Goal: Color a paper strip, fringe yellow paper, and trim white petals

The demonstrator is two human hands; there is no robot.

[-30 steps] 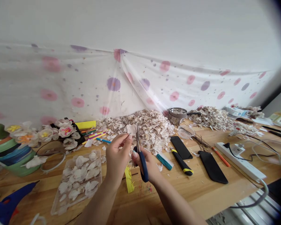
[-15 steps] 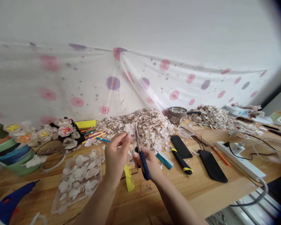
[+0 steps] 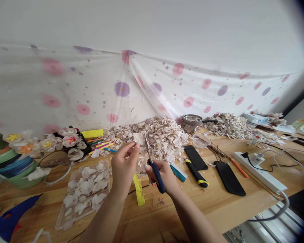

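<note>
Between the thumb and fingers of my left hand is a thin whitish petal-like piece, held up in front of the pile. My right hand is closed around the dark blue handles of a pair of scissors. The blades point up and away, close beside the right edge of the white piece; I cannot tell whether they touch it. Below my hands lies a fringed yellow strip. A clear plastic tray of cut white petals stands left of my left hand.
Behind my hands rises a big heap of whitish scraps. To the right lie a black-and-yellow cutter, a black phone and a white power strip. At left are a blue glue gun and stacked tape rolls.
Both hands have shifted slightly; the white piece has moved a little left, and the scissors' handles sit a little further right. Each hand keeps its hold.
</note>
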